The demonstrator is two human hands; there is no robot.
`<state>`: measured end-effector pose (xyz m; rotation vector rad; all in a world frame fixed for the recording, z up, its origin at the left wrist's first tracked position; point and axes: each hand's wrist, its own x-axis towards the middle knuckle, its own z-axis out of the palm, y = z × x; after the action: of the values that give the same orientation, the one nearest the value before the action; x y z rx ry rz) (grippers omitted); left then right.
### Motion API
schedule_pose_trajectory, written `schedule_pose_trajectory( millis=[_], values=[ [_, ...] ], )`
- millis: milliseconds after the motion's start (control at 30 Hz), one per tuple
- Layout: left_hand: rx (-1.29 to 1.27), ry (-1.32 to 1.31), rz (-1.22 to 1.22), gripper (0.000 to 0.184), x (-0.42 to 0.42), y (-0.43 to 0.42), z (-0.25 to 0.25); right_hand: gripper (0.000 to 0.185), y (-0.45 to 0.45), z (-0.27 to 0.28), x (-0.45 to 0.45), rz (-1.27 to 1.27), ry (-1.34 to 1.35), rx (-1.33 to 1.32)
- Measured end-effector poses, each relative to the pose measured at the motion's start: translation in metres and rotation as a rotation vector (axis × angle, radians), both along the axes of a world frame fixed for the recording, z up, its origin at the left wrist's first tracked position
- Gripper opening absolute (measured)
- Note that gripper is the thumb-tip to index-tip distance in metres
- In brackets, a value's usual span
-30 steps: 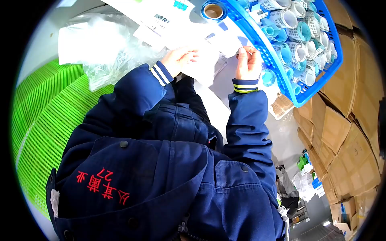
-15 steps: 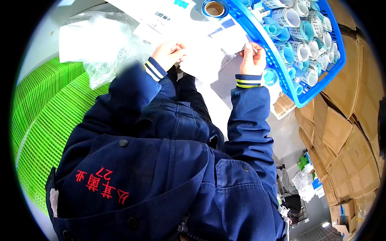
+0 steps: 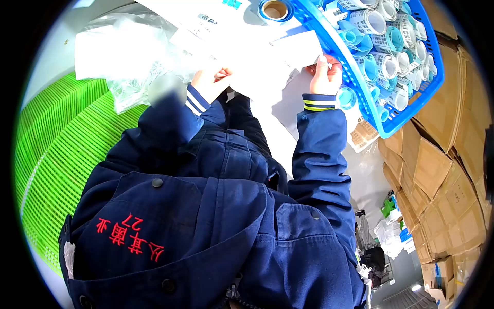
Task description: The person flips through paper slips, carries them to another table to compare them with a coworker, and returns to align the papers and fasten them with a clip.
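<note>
A bright white sheet is stretched between my hands, its printing mostly washed out by glare. My left hand pinches its left edge with the fingers together. At the sheet's right edge, my right hand grips it between thumb and fingers, close beside the blue basket. White and light-blue rolled labels fill that basket. Above the sheet lies a roll of blue tape with a brown core. More white papers lie beyond my left hand.
Clear plastic bags lie to the left, above stacked green baskets. Brown cardboard boxes line the right side. A small blue roll sits beside the basket's near edge. Another person's dark clothing shows at the lower right.
My hands have moved apart, the left one leftward and the right one slightly rightward. The sheet between them now shows spread wider, with its upper right corner raised near the basket.
</note>
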<state>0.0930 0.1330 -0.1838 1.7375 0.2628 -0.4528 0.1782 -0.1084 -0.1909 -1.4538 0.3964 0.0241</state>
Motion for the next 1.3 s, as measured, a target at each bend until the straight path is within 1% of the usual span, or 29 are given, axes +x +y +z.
schedule_pose_trajectory(
  millis=[167, 233, 467, 533, 633, 833, 967, 1067, 1167, 1233, 1300],
  values=[
    [-0.005, 0.026, -0.025, 0.014, -0.002, 0.001, 0.001, 0.015, -0.001, -0.002, 0.000, -0.023, 0.031, 0.013],
    [-0.057, 0.020, 0.006, 0.014, -0.004, 0.001, 0.000, 0.015, -0.001, -0.003, 0.000, -0.024, 0.034, 0.015],
    [-0.088, 0.031, 0.025, 0.013, -0.008, 0.003, -0.004, 0.015, -0.001, -0.006, 0.000, -0.025, 0.016, 0.024],
    [-0.147, 0.052, 0.030, 0.014, -0.009, 0.002, -0.004, 0.015, -0.001, -0.005, -0.001, -0.019, 0.016, 0.011],
    [-0.076, 0.047, -0.004, 0.015, -0.011, 0.002, -0.006, 0.018, -0.003, -0.006, -0.002, 0.018, 0.018, 0.007],
    [-0.075, 0.108, 0.023, 0.016, -0.015, 0.002, -0.008, 0.017, 0.000, -0.006, -0.002, 0.003, -0.011, 0.006],
    [-0.048, 0.090, 0.013, 0.017, -0.015, 0.001, -0.003, 0.016, 0.002, -0.004, -0.004, -0.022, -0.021, 0.025],
    [-0.085, 0.114, 0.027, 0.018, -0.014, 0.000, -0.001, 0.016, 0.001, -0.007, -0.004, -0.013, -0.021, 0.011],
    [-0.159, 0.110, 0.053, 0.020, -0.014, -0.001, -0.001, 0.015, 0.000, -0.009, -0.005, -0.001, -0.021, 0.005],
    [-0.234, 0.156, 0.068, 0.021, -0.014, -0.001, -0.004, 0.015, 0.000, -0.009, -0.006, 0.000, -0.022, 0.004],
    [-0.216, 0.157, 0.082, 0.022, -0.016, 0.001, -0.009, 0.014, 0.000, -0.008, -0.006, 0.000, -0.026, 0.017]
  ],
)
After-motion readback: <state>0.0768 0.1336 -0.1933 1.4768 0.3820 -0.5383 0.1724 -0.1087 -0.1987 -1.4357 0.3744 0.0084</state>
